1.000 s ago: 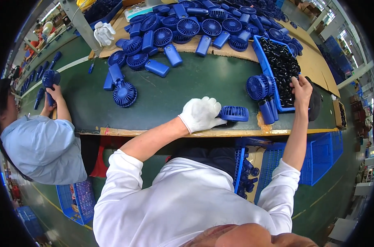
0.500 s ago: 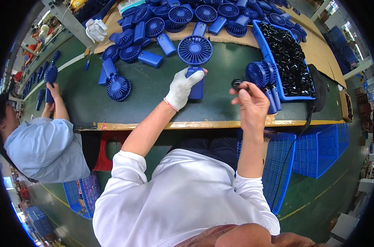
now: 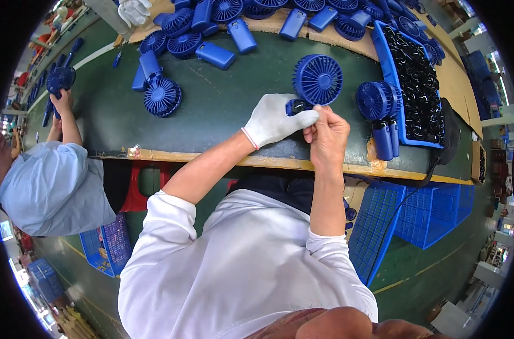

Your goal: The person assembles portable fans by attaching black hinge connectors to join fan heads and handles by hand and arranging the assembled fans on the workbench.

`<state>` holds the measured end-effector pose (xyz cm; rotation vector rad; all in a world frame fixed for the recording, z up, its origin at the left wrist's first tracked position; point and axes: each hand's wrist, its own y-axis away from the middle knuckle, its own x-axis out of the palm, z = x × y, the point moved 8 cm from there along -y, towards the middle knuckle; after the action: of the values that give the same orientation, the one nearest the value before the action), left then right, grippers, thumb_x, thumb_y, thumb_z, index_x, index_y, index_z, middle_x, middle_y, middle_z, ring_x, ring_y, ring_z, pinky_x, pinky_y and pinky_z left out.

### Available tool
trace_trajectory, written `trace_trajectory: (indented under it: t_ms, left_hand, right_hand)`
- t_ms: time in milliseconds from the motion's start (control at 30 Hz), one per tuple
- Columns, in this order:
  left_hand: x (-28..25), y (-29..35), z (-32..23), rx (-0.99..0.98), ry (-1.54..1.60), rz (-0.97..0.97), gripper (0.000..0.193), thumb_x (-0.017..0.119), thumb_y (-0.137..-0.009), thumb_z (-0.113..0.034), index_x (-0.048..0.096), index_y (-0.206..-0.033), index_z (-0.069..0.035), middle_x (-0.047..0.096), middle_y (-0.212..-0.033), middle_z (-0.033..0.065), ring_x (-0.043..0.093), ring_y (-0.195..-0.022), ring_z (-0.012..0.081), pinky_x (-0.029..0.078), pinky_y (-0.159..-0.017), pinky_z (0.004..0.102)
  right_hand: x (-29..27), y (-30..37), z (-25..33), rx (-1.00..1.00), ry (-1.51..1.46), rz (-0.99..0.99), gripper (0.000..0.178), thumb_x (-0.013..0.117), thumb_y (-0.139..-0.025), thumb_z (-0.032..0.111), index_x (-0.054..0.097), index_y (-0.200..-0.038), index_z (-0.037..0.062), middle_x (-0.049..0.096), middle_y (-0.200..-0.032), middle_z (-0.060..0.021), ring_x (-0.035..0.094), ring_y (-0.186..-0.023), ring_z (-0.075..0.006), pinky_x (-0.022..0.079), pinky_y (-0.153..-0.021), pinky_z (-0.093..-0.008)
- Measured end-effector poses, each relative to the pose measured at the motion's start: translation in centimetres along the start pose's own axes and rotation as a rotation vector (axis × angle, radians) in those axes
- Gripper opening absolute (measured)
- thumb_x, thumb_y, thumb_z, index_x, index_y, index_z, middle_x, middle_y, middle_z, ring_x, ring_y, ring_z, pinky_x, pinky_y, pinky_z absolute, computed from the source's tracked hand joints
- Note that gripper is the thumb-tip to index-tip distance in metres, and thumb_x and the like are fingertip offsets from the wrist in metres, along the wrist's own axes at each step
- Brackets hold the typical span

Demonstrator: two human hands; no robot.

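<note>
My left hand (image 3: 275, 120), in a white glove, is closed round the handle of a blue handheld fan (image 3: 320, 79). The fan's round grille is raised above the green tabletop, and most of its handle is hidden by the glove. Something dark (image 3: 297, 106) shows at the handle between the gloved thumb and fingers. My bare right hand (image 3: 329, 133) meets the gloved thumb just below the grille, its fingertips pinched together. What they pinch is hidden. Right of my hands, several blue fans (image 3: 376, 100) stand bunched against a blue tray (image 3: 388, 62) filled with small black parts.
Many blue fans (image 3: 227, 8) are heaped on cardboard along the far side. Two more fans (image 3: 162, 97) lie left on the green table (image 3: 212, 124). A co-worker (image 3: 56, 186) at the left holds a blue fan. Blue crates (image 3: 376, 226) stand below the table's right side.
My left hand has shifted right with the fan and tipped it. My right hand, which held a small round black part apart from the fan, has come in against the fan's neck.
</note>
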<state>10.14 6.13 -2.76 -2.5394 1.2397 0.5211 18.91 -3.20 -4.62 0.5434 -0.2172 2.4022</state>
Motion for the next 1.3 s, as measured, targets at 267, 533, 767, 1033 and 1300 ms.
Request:
trace_trajectory:
  t_ms: [267, 533, 767, 1033, 1300]
  left_hand:
    - [0.1, 0.4, -1.3, 0.150, -0.083, -0.080, 0.036, 0.065, -0.083, -0.036, 0.069, -0.086, 0.000, 0.066, -0.068, 0.0129, 0.065, -0.062, 0.0210, 0.049, -0.061, 0.0325]
    - [3.9, 0.8, 0.8, -0.193, 0.678, 0.327, 0.068, 0.018, -0.102, -0.052, 0.059, -0.077, -0.003, 0.061, -0.067, 0.0062, 0.056, -0.054, 0.0147, 0.047, -0.053, 0.0282]
    - [4.0, 1.3, 1.5, -0.287, 0.768, 0.278, 0.062, 0.025, -0.102, -0.054, 0.060, -0.097, -0.003, 0.062, -0.072, 0.0069, 0.059, -0.058, 0.0152, 0.050, -0.055, 0.0269]
    - [1.9, 2.9, -1.1, 0.059, 0.181, 0.196, 0.041, 0.045, -0.098, -0.039, 0.065, -0.101, -0.003, 0.064, -0.094, 0.0152, 0.064, -0.093, 0.0300, 0.050, -0.081, 0.0371]
    - [-13.6, 6.6, -2.3, 0.469, -0.663, -0.587, 0.038, 0.075, -0.070, -0.017, 0.065, -0.105, -0.005, 0.064, -0.110, 0.0136, 0.059, -0.106, 0.0329, 0.046, -0.096, 0.0404]
  right_hand:
    - [-0.2, -0.1, -1.3, 0.078, -0.025, -0.017, 0.049, 0.047, -0.100, 0.046, 0.061, -0.108, -0.0004, 0.066, -0.104, -0.0112, 0.063, -0.096, -0.0192, 0.049, -0.088, -0.0328]
    - [-0.2, 0.1, -1.4, 0.164, 0.069, -0.045, 0.052, 0.051, -0.095, 0.054, 0.060, -0.084, 0.0044, 0.053, -0.056, -0.0011, 0.045, -0.037, -0.0095, 0.036, -0.031, -0.0242]
    - [1.5, 1.6, 2.1, -0.029, 0.392, -0.145, 0.032, 0.074, -0.078, 0.014, 0.063, -0.098, -0.0073, 0.063, -0.073, -0.0100, 0.054, -0.043, -0.0137, 0.041, -0.032, -0.0265]
    - [-1.0, 1.8, 6.1, -0.165, 0.785, -0.050, 0.031, 0.078, -0.074, 0.018, 0.069, -0.097, -0.0022, 0.071, -0.087, -0.0071, 0.062, -0.076, -0.0105, 0.050, -0.070, -0.0280]
    - [-5.3, 0.1, 11.5, -0.541, 1.744, -0.165, 0.026, 0.079, -0.070, 0.025, 0.071, -0.080, 0.0025, 0.062, -0.081, -0.0090, 0.064, -0.078, -0.0291, 0.052, -0.068, -0.0383]
